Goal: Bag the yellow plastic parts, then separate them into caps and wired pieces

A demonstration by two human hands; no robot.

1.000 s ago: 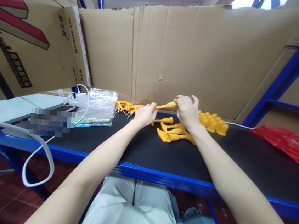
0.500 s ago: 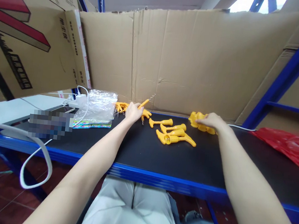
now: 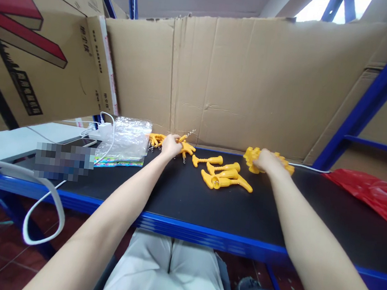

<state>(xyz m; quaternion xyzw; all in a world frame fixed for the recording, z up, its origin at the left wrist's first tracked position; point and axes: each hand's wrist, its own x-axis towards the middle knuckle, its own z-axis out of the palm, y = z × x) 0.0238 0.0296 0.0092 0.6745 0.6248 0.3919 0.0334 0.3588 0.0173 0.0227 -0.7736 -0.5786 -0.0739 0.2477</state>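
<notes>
The left hand [image 3: 171,145] lies at the centre of the frame on a heap of yellow claw-shaped plastic pieces [image 3: 159,139] at the back of the black shelf top [image 3: 188,195]. Its fingers are curled narrow around 1 piece, whose ridged stem and thin metal chain stick up past the knuckles toward the cardboard wall [image 3: 241,81].

The right hand [image 3: 266,161] is right of centre, palm down on a cluster of small yellow caps [image 3: 252,156]. Its fingers bend over the caps; whether they grip one I cannot tell, since the back of the hand hides the tips.

Between the 2 hands, on the black surface, lie 4 yellow trumpet-shaped parts [image 3: 226,175], close together and partly touching, well clear of either hand.

Left of the claw heap sits a clear plastic bag [image 3: 127,135] on a colourful printed sheet, and further left a white charger with its cable [image 3: 103,128]. A thick white cable loop [image 3: 44,212] hangs off the blue shelf edge [image 3: 205,234] at lower left. A red plastic bag [image 3: 371,193] lies at the right edge. A large printed carton [image 3: 34,50] fills the upper left, and a blue rack post [image 3: 371,97] slants up at the right.
</notes>
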